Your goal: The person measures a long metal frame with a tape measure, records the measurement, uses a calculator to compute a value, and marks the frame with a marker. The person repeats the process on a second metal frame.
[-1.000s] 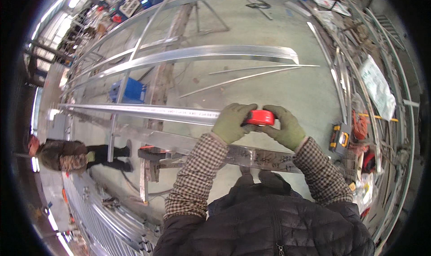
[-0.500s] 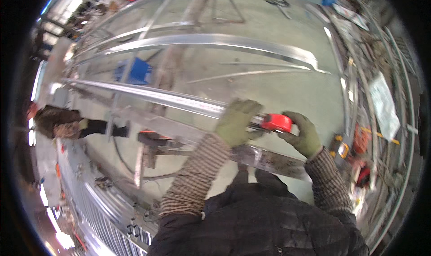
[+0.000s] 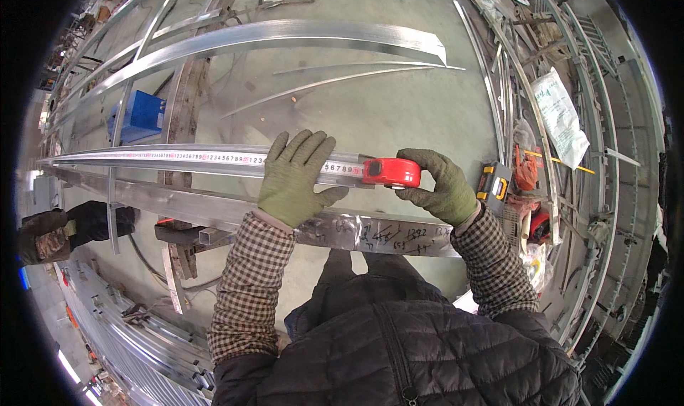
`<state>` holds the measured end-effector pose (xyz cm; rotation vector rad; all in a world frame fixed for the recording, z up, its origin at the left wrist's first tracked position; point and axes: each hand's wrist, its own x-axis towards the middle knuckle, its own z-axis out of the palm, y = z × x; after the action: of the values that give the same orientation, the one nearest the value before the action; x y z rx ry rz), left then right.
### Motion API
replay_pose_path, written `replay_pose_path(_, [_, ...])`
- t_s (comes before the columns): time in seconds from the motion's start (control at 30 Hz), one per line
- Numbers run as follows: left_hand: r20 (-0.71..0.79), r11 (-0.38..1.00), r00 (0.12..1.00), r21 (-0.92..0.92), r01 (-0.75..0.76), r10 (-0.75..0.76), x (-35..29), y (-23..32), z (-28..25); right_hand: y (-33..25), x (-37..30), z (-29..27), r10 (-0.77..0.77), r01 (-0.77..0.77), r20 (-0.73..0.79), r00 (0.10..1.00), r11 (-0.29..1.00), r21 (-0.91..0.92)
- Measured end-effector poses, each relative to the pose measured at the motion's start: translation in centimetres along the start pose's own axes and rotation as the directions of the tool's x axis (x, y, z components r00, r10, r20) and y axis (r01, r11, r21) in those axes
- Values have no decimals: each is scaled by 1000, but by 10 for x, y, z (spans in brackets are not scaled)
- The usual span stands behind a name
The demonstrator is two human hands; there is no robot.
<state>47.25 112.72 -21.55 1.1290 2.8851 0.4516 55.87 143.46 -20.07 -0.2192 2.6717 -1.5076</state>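
My right hand [image 3: 445, 186], in a green glove, grips the red tape measure [image 3: 392, 172] by its right end, between thumb and fingers. From its case the tape blade [image 3: 206, 157] runs far to the left along a long silvery metal profile [image 3: 354, 154]. My left hand [image 3: 292, 181], gloved too, lies across blade and profile with its fingers stretched out and the thumb pointing at the case. Its palm covers part of the blade's scale. Closer to me lies a wider metal beam [image 3: 417, 236] with dark handwriting on it.
A long metal channel [image 3: 306, 34] stretches across the far side. A blue box-like object [image 3: 142, 115] is on the floor at left. To the right are a black-and-yellow case [image 3: 493, 183], a white sack [image 3: 559, 117] and several long metal strips. A person's dark-clothed leg [image 3: 100, 221] shows at left.
My left hand has moved left along the blade, away from the tape case, and its fingers have spread. My right hand still holds the case. The whole view has shifted.
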Motion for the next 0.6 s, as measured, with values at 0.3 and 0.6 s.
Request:
replay_pose_path(0.3, [-11, 1000, 1000, -5, 8, -8, -3, -1, 5, 10, -2, -10, -49, 50, 36, 998, 998, -30])
replay_pose_path(0.6, [29, 996, 999, 83, -33, 31, -4, -2, 8, 28, -41, -56, 198, -198, 27, 980, 980, -3])
